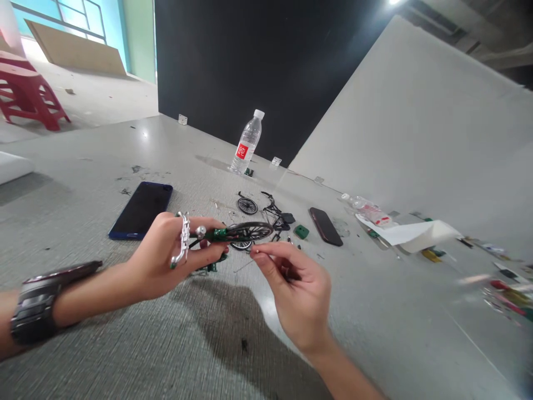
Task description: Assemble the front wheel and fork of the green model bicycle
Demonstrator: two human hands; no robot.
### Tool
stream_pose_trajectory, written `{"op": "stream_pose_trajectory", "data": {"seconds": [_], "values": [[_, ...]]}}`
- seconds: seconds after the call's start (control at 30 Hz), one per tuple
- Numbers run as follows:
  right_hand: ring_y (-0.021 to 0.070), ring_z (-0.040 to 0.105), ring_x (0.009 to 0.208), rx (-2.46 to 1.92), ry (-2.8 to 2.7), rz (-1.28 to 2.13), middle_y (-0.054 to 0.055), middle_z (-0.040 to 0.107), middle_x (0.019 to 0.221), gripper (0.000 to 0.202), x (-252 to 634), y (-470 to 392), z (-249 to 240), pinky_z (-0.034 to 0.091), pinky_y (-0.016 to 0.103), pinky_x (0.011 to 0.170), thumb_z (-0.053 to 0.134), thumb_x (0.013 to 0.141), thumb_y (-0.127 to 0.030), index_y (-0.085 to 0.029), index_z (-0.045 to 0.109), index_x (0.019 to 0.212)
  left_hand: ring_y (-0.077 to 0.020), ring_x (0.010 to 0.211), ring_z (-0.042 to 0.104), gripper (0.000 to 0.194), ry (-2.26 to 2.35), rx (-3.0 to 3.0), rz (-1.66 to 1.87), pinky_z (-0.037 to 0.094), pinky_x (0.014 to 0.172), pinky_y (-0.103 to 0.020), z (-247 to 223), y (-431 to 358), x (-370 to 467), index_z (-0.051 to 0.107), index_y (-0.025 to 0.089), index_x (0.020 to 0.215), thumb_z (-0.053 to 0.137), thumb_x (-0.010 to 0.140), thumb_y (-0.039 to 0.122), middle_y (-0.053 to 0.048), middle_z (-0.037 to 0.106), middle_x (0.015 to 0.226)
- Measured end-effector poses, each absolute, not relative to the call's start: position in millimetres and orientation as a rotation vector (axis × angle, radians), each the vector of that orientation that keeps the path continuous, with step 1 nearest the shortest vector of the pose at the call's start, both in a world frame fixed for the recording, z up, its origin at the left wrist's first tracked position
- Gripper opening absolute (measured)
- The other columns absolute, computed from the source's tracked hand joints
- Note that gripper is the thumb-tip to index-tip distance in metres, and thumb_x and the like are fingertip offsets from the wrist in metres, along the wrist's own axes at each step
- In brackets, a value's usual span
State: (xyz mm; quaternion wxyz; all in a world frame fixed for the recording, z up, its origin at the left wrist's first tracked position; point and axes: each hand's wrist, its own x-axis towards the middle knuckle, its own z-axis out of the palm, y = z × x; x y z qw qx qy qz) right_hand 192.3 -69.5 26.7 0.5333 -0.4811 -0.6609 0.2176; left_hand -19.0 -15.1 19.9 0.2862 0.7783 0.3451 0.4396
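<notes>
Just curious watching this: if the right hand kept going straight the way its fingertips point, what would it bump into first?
Probably the wheel of the small bike model in the left hand; the right hand points up-left at it, though depth is unclear.

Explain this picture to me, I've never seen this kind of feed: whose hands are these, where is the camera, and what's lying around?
There is one picture, taken by a camera worn on a person's head, looking forward and down. Both bare hands belong to that person. The left hand, with a watch on its wrist, holds a small model bicycle part: green frame, silver handlebar, black spoked wheel. The right hand pinches something thin between its fingertips, too small to identify. On the grey surface lie a blue phone, a dark phone, a loose wheel, more small black and green parts, a water bottle standing upright, and white paper.
</notes>
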Motion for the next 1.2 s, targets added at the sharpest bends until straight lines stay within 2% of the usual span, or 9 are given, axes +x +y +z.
{"op": "stream_pose_trajectory", "data": {"seconds": [0.1, 0.27, 0.6, 0.73, 0.87, 1.2], "values": [[0.0079, 0.054, 0.056, -1.118, -1.509, 0.589, -0.005, 0.073, 0.082, 0.011, 188, -71, 24, 0.04, 0.022, 0.047, 0.075, 0.084, -0.023, -0.033, 0.075, 0.09, -0.0077, 0.049, 0.056, 0.014, 0.881, 2.165, 1.17, 0.045, 0.049, -0.017, 22, -19, -19, 0.075, 0.018, 0.096, 0.068, 0.087, 0.026, 0.003, 0.073, 0.069], [0.0065, 0.049, 0.052, -1.095, -1.435, 0.588, -0.005, 0.07, 0.075, 0.009, 183, -72, 19, 0.038, 0.02, 0.044, 0.078, 0.081, -0.021, -0.029, 0.073, 0.081, -0.0091, 0.066, 0.068, 0.019, 0.772, 2.22, 1.193, 0.052, 0.064, -0.015, 26, -24, -17, 0.073, 0.015, 0.104, 0.064, 0.088, 0.018, 0.0, 0.077, 0.083], [0.006, 0.047, 0.048, -1.074, -1.448, 0.502, -0.007, 0.07, 0.072, 0.012, 185, -74, 19, 0.036, 0.02, 0.042, 0.076, 0.083, -0.02, -0.03, 0.072, 0.086, -0.0102, 0.072, 0.072, 0.019, 0.776, 2.255, 1.249, 0.054, 0.069, -0.014, 25, -25, -17, 0.073, 0.013, 0.104, 0.066, 0.087, 0.017, -0.003, 0.078, 0.089], [0.0065, 0.05, 0.05, -1.093, -1.464, 0.423, -0.007, 0.07, 0.073, 0.012, 185, -74, 18, 0.038, 0.021, 0.044, 0.076, 0.083, -0.02, -0.03, 0.072, 0.087, -0.0101, 0.068, 0.07, 0.018, 0.747, 2.272, 1.239, 0.055, 0.065, -0.016, 23, -24, -17, 0.072, 0.013, 0.105, 0.064, 0.089, 0.017, -0.002, 0.077, 0.085], [0.0072, 0.054, 0.054, -1.095, -1.539, 0.318, -0.007, 0.071, 0.075, 0.015, 185, -77, 16, 0.041, 0.021, 0.047, 0.076, 0.083, -0.017, -0.03, 0.072, 0.089, -0.0112, 0.071, 0.07, 0.02, 0.718, 2.291, 1.28, 0.055, 0.069, -0.018, 20, -23, -17, 0.072, 0.014, 0.109, 0.064, 0.091, 0.018, -0.003, 0.076, 0.087], [0.0096, 0.063, 0.058, -1.057, -1.543, 0.352, -0.006, 0.074, 0.077, 0.016, 182, -81, 14, 0.047, 0.022, 0.047, 0.078, 0.082, -0.018, -0.029, 0.069, 0.089, -0.0156, 0.082, 0.073, 0.022, 0.688, 2.504, 1.298, 0.057, 0.075, -0.022, 17, -21, -18, 0.07, 0.011, 0.11, 0.06, 0.096, 0.025, -0.009, 0.077, 0.093]]}}
